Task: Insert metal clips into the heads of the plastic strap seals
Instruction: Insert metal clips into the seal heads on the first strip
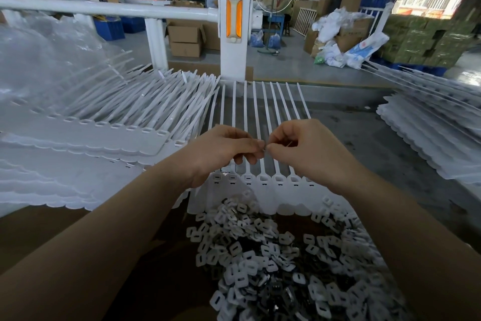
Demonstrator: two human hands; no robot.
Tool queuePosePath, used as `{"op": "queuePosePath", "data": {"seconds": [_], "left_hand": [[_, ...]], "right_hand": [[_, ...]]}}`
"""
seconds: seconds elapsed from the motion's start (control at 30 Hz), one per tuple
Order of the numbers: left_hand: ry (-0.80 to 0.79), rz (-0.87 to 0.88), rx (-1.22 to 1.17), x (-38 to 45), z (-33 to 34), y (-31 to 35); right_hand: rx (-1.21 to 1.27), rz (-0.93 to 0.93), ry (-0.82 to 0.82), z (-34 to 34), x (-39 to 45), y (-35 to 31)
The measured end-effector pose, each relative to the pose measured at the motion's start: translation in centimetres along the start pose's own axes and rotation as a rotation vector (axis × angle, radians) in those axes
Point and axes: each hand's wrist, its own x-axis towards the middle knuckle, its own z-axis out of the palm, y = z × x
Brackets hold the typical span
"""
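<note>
Two hands met at the centre of the frame, the left hand (223,148) and the right hand (299,146) each pinching a small metal clip (265,148) between thumb and forefinger. The grip was pressed tight on that piece from both sides, probably to turn it the right way round before seating it. Just below the fingers lay a joined row of strap seals (263,180), heads towards the person and tails fanning up the frame, so every slot faced the hands. In the lower centre a heap of loose clips (273,255) sat within easy reach. Further seal sheets (109,122) were stacked at the left of the worktop (390,143), apparently awaiting their turn.
</note>
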Motion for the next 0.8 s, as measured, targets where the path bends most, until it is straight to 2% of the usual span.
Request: {"op": "queuePosePath", "data": {"seconds": [0.27, 0.33, 0.47, 0.57, 0.8], "left_hand": [[-0.009, -0.061, -0.015, 0.2, 0.0, -0.3], [0.024, -0.072, 0.005, 0.4, 0.0, -0.4], [0.097, -0.087, 0.084, 0.7, 0.3, -0.8], [0.091, -0.088, 0.073, 0.9, 0.8, -0.9], [0.030, -0.088, 0.212, 1.3, 1.7, -0.9]], "right_hand": [[-0.217, -0.091, 0.036, 0.4, 0.0, 0.1], [-0.252, -0.049, -0.023, 0.3, 0.1, 0.3], [-0.482, 0.076, -0.238, 0.2, 0.1, 1.2], [-0.433, 0.112, -0.330, 0.5, 0.0, 1.3], [-0.389, 0.102, -0.337, 0.7, 0.0, 1.6]]}}
